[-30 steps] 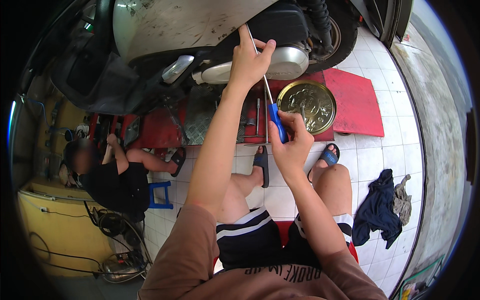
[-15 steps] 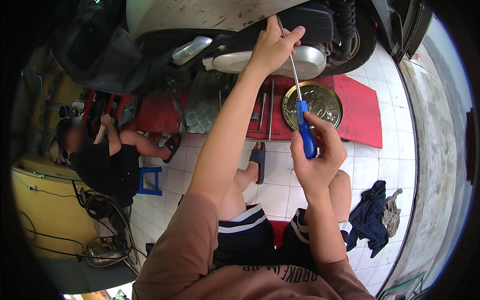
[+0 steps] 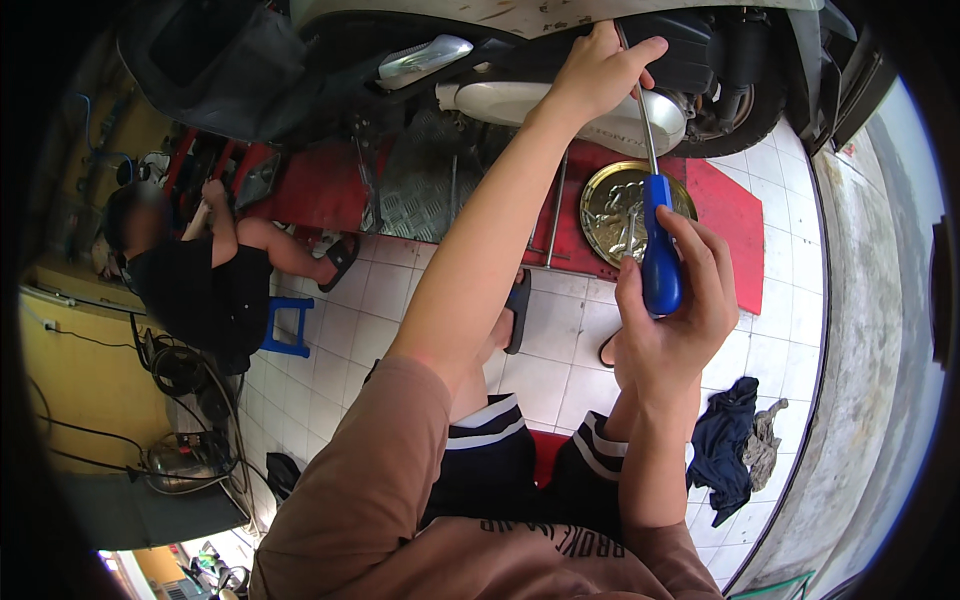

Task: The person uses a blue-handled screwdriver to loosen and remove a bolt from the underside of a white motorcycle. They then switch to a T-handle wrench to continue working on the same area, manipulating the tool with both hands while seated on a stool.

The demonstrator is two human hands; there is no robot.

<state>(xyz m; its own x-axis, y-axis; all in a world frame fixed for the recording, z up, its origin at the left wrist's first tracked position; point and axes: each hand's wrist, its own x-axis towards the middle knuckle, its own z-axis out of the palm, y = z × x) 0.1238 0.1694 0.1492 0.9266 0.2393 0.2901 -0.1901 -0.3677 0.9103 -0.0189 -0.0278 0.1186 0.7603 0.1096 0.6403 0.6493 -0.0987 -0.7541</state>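
Note:
My left hand is up against the scooter's side, below the pale body panel and beside the black housing, fingers curled around the screwdriver's steel shaft. Its tip is hidden there. My right hand grips the blue screwdriver handle lower down, thumb on the left and fingers on the right. Behind the handle lies a round gold metal tray with small metal items. The silver engine cover is just left of the shaft.
A red platform carries metal plate and T-handled wrenches. Another person is at the left by a blue stool, near coiled hoses. Dark rags lie on tiles at lower right; a concrete edge runs along the right.
Both hands and the screwdriver have moved rightward in the view as it shifted. My right hand has dropped a little with its fingers more extended around the handle, and the screwdriver looks more upright.

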